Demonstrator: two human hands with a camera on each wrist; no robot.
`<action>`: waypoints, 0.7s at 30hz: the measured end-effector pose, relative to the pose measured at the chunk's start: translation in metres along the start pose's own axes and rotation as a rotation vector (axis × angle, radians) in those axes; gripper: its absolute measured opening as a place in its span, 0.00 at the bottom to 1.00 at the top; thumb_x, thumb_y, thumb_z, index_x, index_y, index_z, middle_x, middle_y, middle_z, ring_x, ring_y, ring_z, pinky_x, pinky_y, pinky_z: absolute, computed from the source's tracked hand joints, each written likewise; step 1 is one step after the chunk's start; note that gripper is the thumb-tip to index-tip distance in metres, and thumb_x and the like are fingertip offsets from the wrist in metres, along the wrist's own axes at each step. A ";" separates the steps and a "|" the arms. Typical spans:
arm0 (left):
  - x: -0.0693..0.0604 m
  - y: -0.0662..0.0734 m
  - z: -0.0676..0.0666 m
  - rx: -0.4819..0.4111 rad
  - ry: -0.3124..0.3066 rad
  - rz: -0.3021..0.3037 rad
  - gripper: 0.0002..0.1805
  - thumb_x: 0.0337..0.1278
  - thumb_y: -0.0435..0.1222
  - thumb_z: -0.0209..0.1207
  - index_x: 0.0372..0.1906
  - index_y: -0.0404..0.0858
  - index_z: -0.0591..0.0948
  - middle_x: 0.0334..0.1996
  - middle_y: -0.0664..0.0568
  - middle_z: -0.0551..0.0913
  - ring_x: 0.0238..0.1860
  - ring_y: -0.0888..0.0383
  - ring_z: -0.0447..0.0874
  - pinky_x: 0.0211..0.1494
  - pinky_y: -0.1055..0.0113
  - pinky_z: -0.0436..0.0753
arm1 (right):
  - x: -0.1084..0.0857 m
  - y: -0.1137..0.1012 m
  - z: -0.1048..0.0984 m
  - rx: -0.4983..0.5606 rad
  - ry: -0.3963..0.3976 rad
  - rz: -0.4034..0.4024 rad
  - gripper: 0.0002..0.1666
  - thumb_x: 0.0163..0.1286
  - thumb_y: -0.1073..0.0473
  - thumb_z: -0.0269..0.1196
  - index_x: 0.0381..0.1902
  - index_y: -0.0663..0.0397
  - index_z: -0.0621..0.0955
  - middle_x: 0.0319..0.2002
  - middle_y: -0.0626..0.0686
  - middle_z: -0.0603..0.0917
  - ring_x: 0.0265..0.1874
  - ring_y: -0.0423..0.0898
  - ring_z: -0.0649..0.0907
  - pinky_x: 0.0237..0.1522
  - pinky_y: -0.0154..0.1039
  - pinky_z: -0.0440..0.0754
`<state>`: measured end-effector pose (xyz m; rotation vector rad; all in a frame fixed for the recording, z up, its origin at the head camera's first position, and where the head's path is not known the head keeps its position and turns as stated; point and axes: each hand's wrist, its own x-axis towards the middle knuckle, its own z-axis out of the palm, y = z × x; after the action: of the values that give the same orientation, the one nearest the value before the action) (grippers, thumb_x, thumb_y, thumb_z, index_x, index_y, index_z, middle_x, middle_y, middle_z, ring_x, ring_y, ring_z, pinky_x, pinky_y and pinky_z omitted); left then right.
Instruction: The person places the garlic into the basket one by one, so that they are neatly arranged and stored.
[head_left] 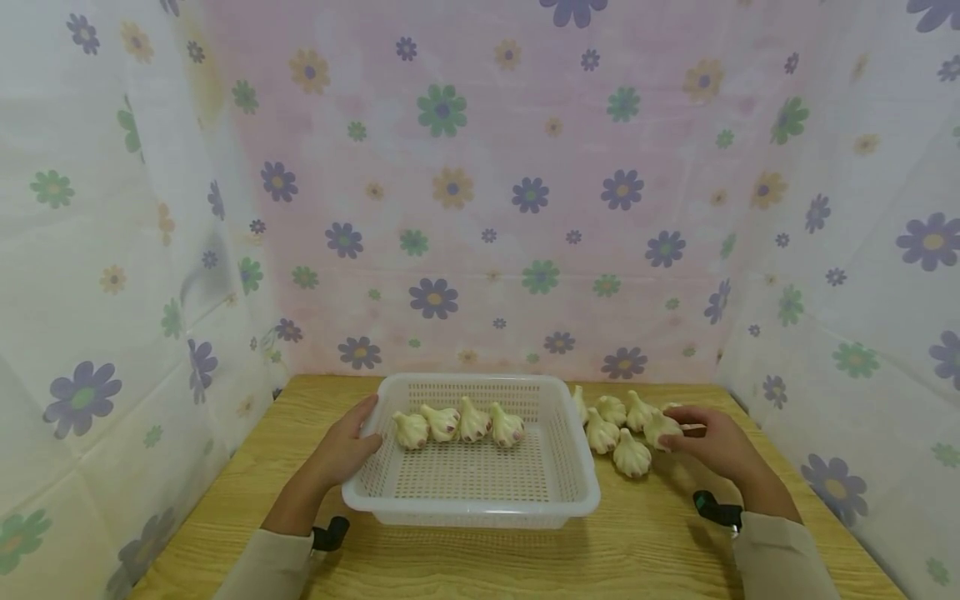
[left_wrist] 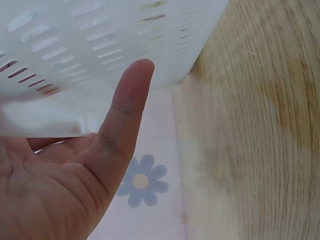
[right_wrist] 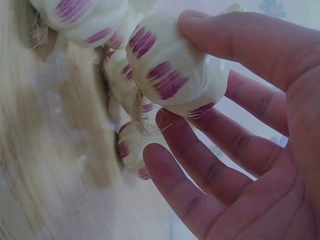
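Observation:
A white plastic basket (head_left: 472, 507) with slotted walls stands on the table, and four-sided rims frame a row of several garlic bulbs (head_left: 474, 421) toward its back. My left hand (head_left: 341, 450) grips the basket's left side; up close, the thumb (left_wrist: 129, 107) lies along the slotted wall (left_wrist: 100, 40) and the other fingers are partly hidden by the rim. To the right of the basket, my right hand (head_left: 716, 442) holds a garlic bulb (right_wrist: 170, 65) with purple streaks, thumb on one side and fingertips (right_wrist: 172, 122) on the other.
More loose garlic bulbs (head_left: 632, 455) lie in a group beside the basket's right wall, close to my right hand. Wooden table (head_left: 450, 567) extends around the basket. Flower-printed cloth (head_left: 487, 208) hangs behind and on both sides.

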<state>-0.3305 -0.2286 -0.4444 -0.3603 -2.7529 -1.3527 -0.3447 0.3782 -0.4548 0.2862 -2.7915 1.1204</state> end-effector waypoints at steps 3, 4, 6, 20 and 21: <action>0.001 -0.001 0.000 -0.002 -0.003 0.003 0.42 0.65 0.33 0.52 0.83 0.32 0.52 0.83 0.36 0.51 0.79 0.31 0.56 0.72 0.35 0.70 | 0.000 -0.004 -0.001 -0.005 0.002 0.004 0.39 0.68 0.41 0.70 0.69 0.57 0.77 0.69 0.69 0.75 0.56 0.67 0.84 0.48 0.54 0.88; 0.000 -0.001 0.000 -0.003 -0.002 0.003 0.42 0.65 0.33 0.52 0.83 0.32 0.52 0.83 0.36 0.51 0.79 0.31 0.56 0.72 0.35 0.70 | 0.000 -0.006 -0.002 -0.007 0.002 0.006 0.39 0.68 0.41 0.70 0.69 0.57 0.77 0.68 0.68 0.75 0.57 0.67 0.84 0.48 0.54 0.88; 0.000 -0.001 0.000 -0.001 0.000 0.002 0.42 0.65 0.33 0.52 0.83 0.32 0.52 0.83 0.36 0.51 0.79 0.32 0.55 0.72 0.35 0.70 | 0.000 -0.009 -0.003 -0.007 0.001 0.008 0.40 0.68 0.40 0.69 0.70 0.56 0.77 0.68 0.68 0.76 0.57 0.67 0.83 0.48 0.55 0.88; -0.001 0.002 0.000 -0.018 -0.008 -0.014 0.42 0.67 0.33 0.52 0.83 0.32 0.51 0.82 0.36 0.52 0.79 0.32 0.57 0.72 0.34 0.69 | 0.002 -0.033 -0.010 -0.019 0.032 0.001 0.42 0.66 0.37 0.69 0.70 0.54 0.77 0.69 0.66 0.75 0.58 0.66 0.84 0.48 0.55 0.88; -0.001 0.002 0.000 -0.017 -0.008 -0.017 0.42 0.67 0.34 0.52 0.83 0.32 0.51 0.83 0.36 0.51 0.79 0.32 0.57 0.72 0.34 0.69 | 0.004 -0.037 -0.010 -0.009 0.029 -0.002 0.42 0.66 0.37 0.70 0.70 0.54 0.77 0.69 0.66 0.75 0.58 0.66 0.84 0.47 0.53 0.88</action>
<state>-0.3293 -0.2277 -0.4431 -0.3444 -2.7590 -1.3831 -0.3399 0.3589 -0.4222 0.2697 -2.7700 1.1017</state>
